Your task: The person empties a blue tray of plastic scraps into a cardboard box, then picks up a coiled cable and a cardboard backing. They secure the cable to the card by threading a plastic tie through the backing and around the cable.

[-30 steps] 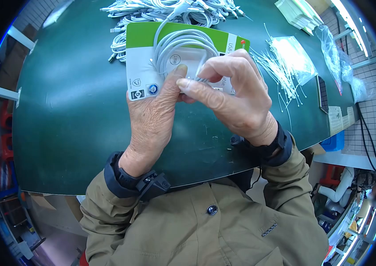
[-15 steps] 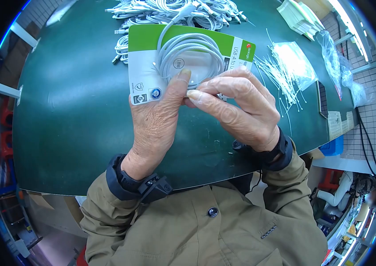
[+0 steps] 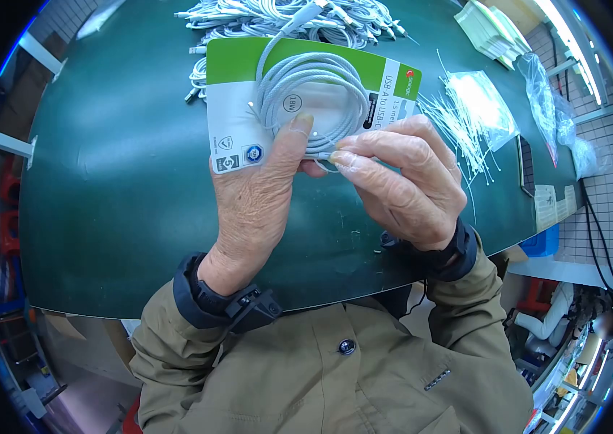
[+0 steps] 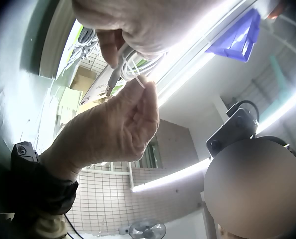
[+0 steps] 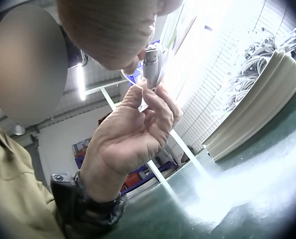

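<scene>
My left hand [image 3: 252, 202] grips a green and white USB cable package card [image 3: 230, 108] at its lower edge, thumb over a coiled white braided cable [image 3: 314, 64]. The coil lies against the card's face. Beside that thumb, my right hand [image 3: 411, 177] pinches a thin white cable tie [image 3: 327, 166] at the bottom of the coil, between thumb and forefinger. From the left wrist, the tie [image 4: 134, 72] shows as a narrow strip at the right hand's [image 4: 113, 122] fingertips, next to a cable plug [image 4: 113, 82]. A metal-ended plug [image 5: 151, 62] stands between both hands in the right wrist view.
A heap of white cables [image 3: 256, 30] lies at the table's far side. To the right are loose cable ties [image 3: 458, 126], a clear plastic bag [image 3: 481, 105], a phone [image 3: 526, 163] and a stack of cards [image 3: 491, 32]. Green table [image 3: 133, 195] extends to the left.
My right hand has shifted right and slightly down, its fingertips drawing away from the left thumb. A small tie loop now shows below the coil. The card has tilted slightly, showing more print.
</scene>
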Demonstrator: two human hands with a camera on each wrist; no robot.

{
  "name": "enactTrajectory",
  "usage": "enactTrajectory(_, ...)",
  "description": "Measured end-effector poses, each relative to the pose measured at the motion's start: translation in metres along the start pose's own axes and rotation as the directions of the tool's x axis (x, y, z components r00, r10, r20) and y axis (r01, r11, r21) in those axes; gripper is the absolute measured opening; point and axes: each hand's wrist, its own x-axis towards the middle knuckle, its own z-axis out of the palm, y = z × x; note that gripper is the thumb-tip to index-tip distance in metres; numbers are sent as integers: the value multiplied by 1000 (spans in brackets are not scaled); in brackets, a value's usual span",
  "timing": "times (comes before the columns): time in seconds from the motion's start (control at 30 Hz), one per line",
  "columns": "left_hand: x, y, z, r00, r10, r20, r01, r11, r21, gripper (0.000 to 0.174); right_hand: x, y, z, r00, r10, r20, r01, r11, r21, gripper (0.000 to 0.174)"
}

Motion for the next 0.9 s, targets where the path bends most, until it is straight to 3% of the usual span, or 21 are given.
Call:
enactTrajectory(0.73,-1,0,0,1000,3,-11,-3,1000,30,30,1,3,6,998,42,-35,-41,998,47,35)
enactTrajectory(0.8,-2,0,-3,999,-31,17,29,997,65,38,2,2,7,998,51,-33,-49,997,59,33)
enactTrajectory(0.9,-2,0,-6,998,-43,38,39,995,93,43,0,-3,3,996,91,12,-92,992,90,43)
